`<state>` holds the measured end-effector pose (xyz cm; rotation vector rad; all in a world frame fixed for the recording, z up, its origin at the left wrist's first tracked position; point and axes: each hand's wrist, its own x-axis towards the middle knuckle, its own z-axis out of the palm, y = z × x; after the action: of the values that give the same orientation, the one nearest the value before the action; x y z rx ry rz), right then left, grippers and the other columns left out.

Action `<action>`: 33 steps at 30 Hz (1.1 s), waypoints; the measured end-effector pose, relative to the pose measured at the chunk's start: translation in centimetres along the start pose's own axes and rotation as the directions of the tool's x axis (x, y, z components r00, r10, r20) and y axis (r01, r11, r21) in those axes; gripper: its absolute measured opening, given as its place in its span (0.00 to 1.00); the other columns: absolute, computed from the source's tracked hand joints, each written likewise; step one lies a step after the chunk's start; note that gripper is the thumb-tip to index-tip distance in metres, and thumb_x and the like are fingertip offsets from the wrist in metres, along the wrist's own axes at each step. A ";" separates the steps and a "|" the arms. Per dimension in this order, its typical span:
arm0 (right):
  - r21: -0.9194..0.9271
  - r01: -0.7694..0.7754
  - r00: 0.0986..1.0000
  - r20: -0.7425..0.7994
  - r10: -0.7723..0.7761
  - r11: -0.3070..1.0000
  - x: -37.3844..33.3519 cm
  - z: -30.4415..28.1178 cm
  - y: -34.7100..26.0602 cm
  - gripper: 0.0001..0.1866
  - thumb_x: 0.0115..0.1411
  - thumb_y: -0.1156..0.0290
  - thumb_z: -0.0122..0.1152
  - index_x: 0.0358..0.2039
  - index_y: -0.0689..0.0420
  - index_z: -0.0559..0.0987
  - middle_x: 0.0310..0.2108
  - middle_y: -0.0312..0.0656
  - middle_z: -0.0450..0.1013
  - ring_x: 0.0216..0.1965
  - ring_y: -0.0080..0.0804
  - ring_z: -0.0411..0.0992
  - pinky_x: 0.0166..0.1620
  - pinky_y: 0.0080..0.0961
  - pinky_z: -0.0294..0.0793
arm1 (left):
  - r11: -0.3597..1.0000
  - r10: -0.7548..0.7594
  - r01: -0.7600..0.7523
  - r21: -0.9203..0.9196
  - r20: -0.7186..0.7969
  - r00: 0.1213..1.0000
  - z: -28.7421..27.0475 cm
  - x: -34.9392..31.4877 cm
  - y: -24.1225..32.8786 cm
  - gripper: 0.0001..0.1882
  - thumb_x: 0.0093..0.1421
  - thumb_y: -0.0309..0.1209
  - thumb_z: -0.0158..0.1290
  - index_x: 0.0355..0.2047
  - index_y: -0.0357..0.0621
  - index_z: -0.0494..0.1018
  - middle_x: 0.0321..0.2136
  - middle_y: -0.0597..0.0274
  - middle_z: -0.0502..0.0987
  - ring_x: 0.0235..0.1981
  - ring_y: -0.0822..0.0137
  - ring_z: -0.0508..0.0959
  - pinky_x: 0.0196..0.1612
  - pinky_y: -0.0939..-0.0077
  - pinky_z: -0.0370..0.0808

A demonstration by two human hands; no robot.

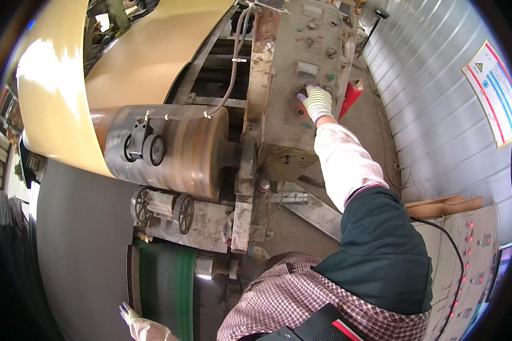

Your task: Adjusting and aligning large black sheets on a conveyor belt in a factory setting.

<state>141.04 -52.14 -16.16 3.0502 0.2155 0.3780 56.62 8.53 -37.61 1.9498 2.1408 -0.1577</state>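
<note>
My right hand (317, 103), in a striped white knit glove, reaches to the grey control panel (287, 79). Its thumb and forefinger close on a small dark knob (304, 91), mostly covered by the fingers. Around it sit a green button (331, 77), a red button (300, 112) and a meter window (307, 70). Low at the left, my gloved left hand (129, 313) is held out with fingers apart and nothing in it. It is over or beside the edge of a wide dark sheet (79, 238), near a green roller (168, 284); contact cannot be told.
A glossy tan sheet (57, 91) runs over a large roller (182, 148) on my left. Small wheeled brackets (162, 207) sit by it. A red cylinder (351, 98) stands behind the panel. At lower right is a cabinet (466, 261) with red lights and a black cable (458, 267).
</note>
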 end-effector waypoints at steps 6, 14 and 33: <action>0.122 0.072 0.997 -0.012 -0.071 0.990 -5.1 -6.3 -6.1 0.24 0.64 0.50 0.54 0.50 0.56 0.80 0.47 0.53 0.78 0.50 0.51 0.75 0.53 0.44 0.74 | 0.944 0.309 -0.318 -0.086 -0.101 0.946 -4.6 -7.8 8.4 0.29 0.69 0.50 0.46 0.65 0.51 0.66 0.66 0.49 0.64 0.68 0.50 0.63 0.70 0.58 0.58; 0.515 0.203 0.946 -0.323 -0.031 0.833 -9.8 -4.6 -2.2 0.27 0.71 0.52 0.52 0.54 0.64 0.78 0.57 0.54 0.73 0.56 0.46 0.72 0.60 0.37 0.69 | 0.950 0.253 -0.294 -0.103 -0.296 0.921 -5.1 -11.2 0.8 0.34 0.67 0.55 0.49 0.68 0.55 0.62 0.69 0.47 0.58 0.71 0.48 0.56 0.72 0.55 0.52; 0.508 0.636 -0.263 -0.564 -0.782 -0.581 -69.4 -16.5 -65.2 0.21 0.55 0.63 0.68 0.49 0.54 0.78 0.49 0.50 0.77 0.50 0.50 0.74 0.53 0.45 0.74 | 0.995 -0.064 0.050 -0.090 -0.161 0.985 -11.4 -5.1 -22.8 0.27 0.65 0.53 0.48 0.58 0.54 0.74 0.57 0.48 0.73 0.56 0.45 0.73 0.58 0.50 0.71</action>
<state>61.82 2.95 -21.74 1.6042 3.3447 -0.3343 33.23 3.95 -27.17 1.9150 2.2659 0.0864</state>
